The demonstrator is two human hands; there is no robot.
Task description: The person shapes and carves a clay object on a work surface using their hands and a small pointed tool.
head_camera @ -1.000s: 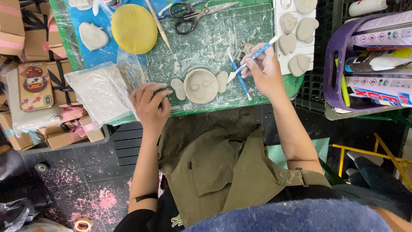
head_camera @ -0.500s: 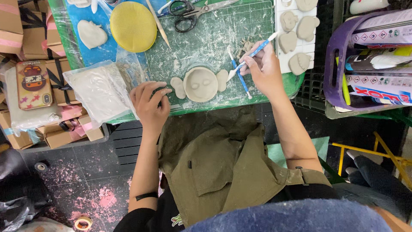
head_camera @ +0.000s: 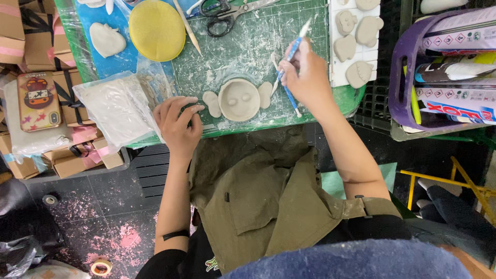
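The right hand [head_camera: 305,77] has lifted slightly off the mat compared with a second ago; the blue-handled modelling tool [head_camera: 292,54] it grips now points up and away, tip clear of the clay, where before it lay flatter and closer to the work. I judge this a pause between strokes, not a stroke in progress. The fingers are closed round that tool. A second blue tool [head_camera: 289,95] lies on the mat just under the hand.

The left hand [head_camera: 178,121] has stayed at the near edge of the green cutting mat [head_camera: 258,36], fingers curled down, pressing something I cannot make out; it holds nothing that shows.

The clay face [head_camera: 238,99], a round dish with two eyes and a mouth, rests on the mat between the hands, touched by neither. One ear piece [head_camera: 212,103] sits against its left side, one [head_camera: 265,94] against its right.

Count:
- white tray [head_camera: 336,72] at the right: four small clay shapes fully in view, a fifth cut by the frame edge.
- one yellow round pad [head_camera: 156,30].
- one pair of scissors [head_camera: 227,14].
- one wooden stick [head_camera: 187,28].
- one loose clay shape [head_camera: 106,40] on the blue sheet.
- one bag of clay [head_camera: 116,108] beside the left hand.
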